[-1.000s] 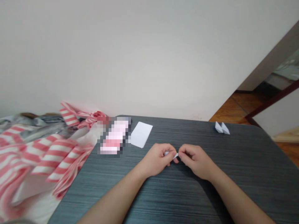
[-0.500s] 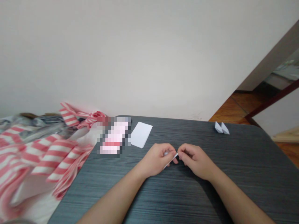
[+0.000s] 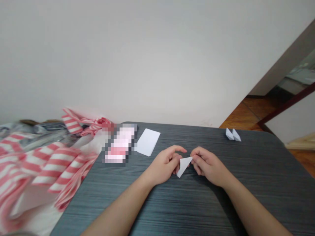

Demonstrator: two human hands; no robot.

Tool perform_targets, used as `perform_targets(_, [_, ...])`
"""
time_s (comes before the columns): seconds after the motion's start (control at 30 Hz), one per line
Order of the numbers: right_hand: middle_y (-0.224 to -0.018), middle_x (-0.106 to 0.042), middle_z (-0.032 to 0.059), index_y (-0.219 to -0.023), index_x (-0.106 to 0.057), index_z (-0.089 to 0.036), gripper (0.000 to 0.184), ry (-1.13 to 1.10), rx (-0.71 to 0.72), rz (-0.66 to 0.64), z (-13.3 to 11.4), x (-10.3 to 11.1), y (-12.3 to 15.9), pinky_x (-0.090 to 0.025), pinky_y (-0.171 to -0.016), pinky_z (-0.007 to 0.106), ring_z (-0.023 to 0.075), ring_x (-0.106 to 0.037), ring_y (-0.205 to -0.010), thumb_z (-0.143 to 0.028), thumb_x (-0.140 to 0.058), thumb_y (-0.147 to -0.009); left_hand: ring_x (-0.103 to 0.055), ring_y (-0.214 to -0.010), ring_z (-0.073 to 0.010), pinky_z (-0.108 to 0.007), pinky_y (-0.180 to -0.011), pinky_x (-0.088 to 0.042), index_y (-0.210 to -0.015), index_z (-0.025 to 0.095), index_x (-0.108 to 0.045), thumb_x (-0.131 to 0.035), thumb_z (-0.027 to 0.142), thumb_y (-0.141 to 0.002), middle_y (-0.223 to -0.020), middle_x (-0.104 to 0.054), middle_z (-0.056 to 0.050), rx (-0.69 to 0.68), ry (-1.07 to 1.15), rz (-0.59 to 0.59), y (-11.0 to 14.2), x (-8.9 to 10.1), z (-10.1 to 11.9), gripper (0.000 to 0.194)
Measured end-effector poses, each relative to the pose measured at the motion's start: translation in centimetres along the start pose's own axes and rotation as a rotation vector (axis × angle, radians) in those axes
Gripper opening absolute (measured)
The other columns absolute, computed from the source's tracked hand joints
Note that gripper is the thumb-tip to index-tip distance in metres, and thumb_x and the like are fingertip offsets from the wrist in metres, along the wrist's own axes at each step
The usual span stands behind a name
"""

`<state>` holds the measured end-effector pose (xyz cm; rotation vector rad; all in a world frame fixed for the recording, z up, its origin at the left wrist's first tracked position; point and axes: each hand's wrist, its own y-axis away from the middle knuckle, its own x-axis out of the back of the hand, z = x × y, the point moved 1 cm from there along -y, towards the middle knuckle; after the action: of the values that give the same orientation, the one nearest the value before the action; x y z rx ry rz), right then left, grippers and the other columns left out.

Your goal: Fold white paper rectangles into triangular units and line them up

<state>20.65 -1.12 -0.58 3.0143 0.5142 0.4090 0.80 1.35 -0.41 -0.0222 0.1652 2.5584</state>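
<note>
A small white folded paper (image 3: 184,166), roughly triangular, is held between my hands above the dark table. My right hand (image 3: 208,165) pinches its upper right corner between thumb and fingers. At the paper's left edge, my left hand (image 3: 165,165) grips with the thumb against the curled fingers, while its index finger stretches out over the top. Part of the left edge is hidden by the left thumb. Beyond my left hand lies a stack of white paper (image 3: 148,142).
Two small folded paper pieces (image 3: 233,134) stand near the table's far right edge. A blurred-out pink and white item (image 3: 120,142) lies at the table's far left. Red-and-white striped cloth (image 3: 56,160) is heaped left of the dark wood-grain table (image 3: 172,209). A wall rises behind.
The folded paper has turned so its triangular face shows. My left index finger has lifted and straightened, and my right fingers have closed on the paper's corner.
</note>
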Motion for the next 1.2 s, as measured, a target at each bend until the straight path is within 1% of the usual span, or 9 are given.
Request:
perform_targets(0.13, [-0.048,-0.046,-0.0093,-0.085,-0.050,-0.020,0.022,-0.025,-0.080,-0.074,0.0,-0.2,0.0,-0.028,-0.044,0.019,0.0080,-0.037,-0.040,-0.033,-0.041,-0.101,-0.054,-0.060,-0.0091,-0.020,-0.057,-0.044,-0.108,0.018,-0.065,-0.051,0.009,-0.080,-0.082,-0.066,-0.001,-0.042,-0.095,-0.059,0.1,0.0,-0.1,0.032])
perform_targets(0.27, [-0.052,-0.048,-0.0077,-0.082,-0.050,-0.019,0.021,0.008,-0.060,-0.117,-0.3,-0.3,0.0,-0.032,-0.047,0.020,0.0089,-0.041,-0.045,-0.032,-0.046,-0.098,-0.056,-0.066,-0.0107,-0.021,-0.060,-0.045,-0.094,0.017,-0.071,-0.055,0.015,-0.084,-0.084,-0.064,-0.002,-0.123,-0.208,-0.086,0.1,0.0,0.4,0.019])
perform_targets(0.37, [-0.055,-0.050,-0.0065,-0.082,-0.052,-0.019,0.021,0.053,-0.042,-0.139,-0.6,-0.3,0.0,-0.035,-0.051,0.021,0.0099,-0.045,-0.049,-0.031,-0.047,-0.098,-0.056,-0.067,-0.0104,-0.021,-0.062,-0.044,-0.089,0.017,-0.072,-0.057,0.018,-0.087,-0.087,-0.063,-0.003,-0.179,-0.265,-0.101,0.1,0.1,0.7,0.016])
perform_targets(0.5, [-0.059,-0.054,-0.0045,-0.079,-0.055,-0.018,0.021,0.120,-0.043,-0.181,-1.4,-0.3,0.0,-0.038,-0.053,0.021,0.0105,-0.049,-0.053,-0.029,-0.050,-0.096,-0.056,-0.071,-0.0115,-0.021,-0.065,-0.044,-0.083,0.017,-0.072,-0.060,0.023,-0.088,-0.084,-0.061,-0.003,-0.193,-0.307,-0.126,0.1,0.2,1.1,0.014])
perform_targets(0.6, [-0.060,-0.058,-0.0029,-0.081,-0.060,-0.017,0.020,0.117,-0.048,-0.196,-1.5,-0.3,-0.1,-0.039,-0.054,0.021,0.0109,-0.052,-0.055,-0.029,-0.052,-0.095,-0.055,-0.067,-0.0104,-0.021,-0.063,-0.043,-0.080,0.016,-0.070,-0.060,0.022,-0.088,-0.085,-0.061,-0.003,-0.177,-0.298,-0.102,0.1,0.2,1.0,0.014])
perform_targets(0.7, [-0.057,-0.057,-0.0040,-0.084,-0.061,-0.018,0.015,0.085,-0.030,-0.102,-0.8,-0.1,-0.1,-0.039,-0.053,0.021,0.0103,-0.051,-0.052,-0.025,-0.052,-0.093,-0.054,-0.061,-0.0090,-0.021,-0.057,-0.042,-0.084,0.016,-0.066,-0.058,0.023,-0.088,-0.084,-0.061,-0.002,-0.097,-0.256,-0.051,0.1,0.1,0.6,0.011])
perform_targets(0.83, [-0.054,-0.057,-0.0043,-0.092,-0.059,-0.019,0.022,0.009,-0.013,0.091,0.4,0.3,-0.2,-0.032,-0.044,0.021,0.0094,-0.042,-0.041,-0.034,-0.045,-0.098,-0.052,-0.054,-0.0097,-0.020,-0.053,-0.041,-0.086,0.016,-0.060,-0.056,0.026,-0.088,-0.062,-0.055,0.004,0.010,-0.185,-0.011,0.1,-0.1,0.0,0.011])
perform_targets(1.0, [-0.056,-0.056,-0.0014,-0.092,-0.060,-0.017,0.041,-0.090,0.077,0.201,0.1,0.6,0.0,-0.031,-0.042,0.024,0.0108,-0.041,-0.042,-0.050,-0.037,-0.100,-0.051,-0.051,-0.0079,-0.019,-0.048,-0.040,-0.086,0.017,-0.055,-0.055,0.028,-0.089,-0.071,-0.060,0.002,-0.013,-0.120,0.048,-0.2,-0.1,-0.3,0.011])
perform_targets(1.2, [-0.058,-0.057,-0.0015,-0.082,-0.061,-0.019,0.028,0.118,0.059,0.260,0.2,0.8,-0.1,-0.040,-0.052,0.024,0.0132,-0.053,-0.052,-0.043,-0.054,-0.094,-0.052,-0.052,-0.0079,-0.019,-0.048,-0.040,-0.087,0.018,-0.052,-0.052,0.028,-0.091,-0.070,-0.059,0.002,-0.043,-0.103,0.037,0.0,-0.1,-0.5,0.011])
